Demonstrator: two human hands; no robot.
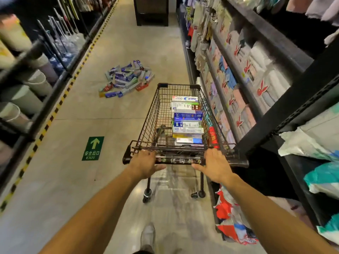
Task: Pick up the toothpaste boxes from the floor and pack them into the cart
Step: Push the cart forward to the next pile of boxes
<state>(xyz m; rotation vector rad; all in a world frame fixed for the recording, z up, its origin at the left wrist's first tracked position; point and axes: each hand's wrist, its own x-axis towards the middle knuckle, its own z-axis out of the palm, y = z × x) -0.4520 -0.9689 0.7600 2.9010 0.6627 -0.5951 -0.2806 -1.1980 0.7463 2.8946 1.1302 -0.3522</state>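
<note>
**Toothpaste boxes (187, 123): part in the cart, part on the floor**

Nearest, a pale shoe (147, 235) stood on the smooth, glossy floor (73, 180). Two bare forearms reached forward. The left hand (145, 165) and the right hand (215, 165) both grasped the cart's dark bar handle (180, 160). Their fingers curled over its far side and their thumbs stretched toward each other beneath it.

The cart (152, 114) was a deep basket of thin dark wire mesh on small castors, just beside the right-hand shelving. Along its right side the long rectangular cartons lay flat in a neat row, with white, blue and green printed faces up.

A green rectangular exit sticker (93, 148) with an arrow lay flat on the floor, left of the cart.

Farther up the aisle, ahead and left of the cart and well apart from it, a loose pile (126, 79) of the same slim cartons was heaped at all angles.

Black metal shelves (293, 101) on the right held soft folded towels (238, 99). On the left were pale round bins (36, 83), with blurred long-handled mops (60, 43) beyond them.
</note>
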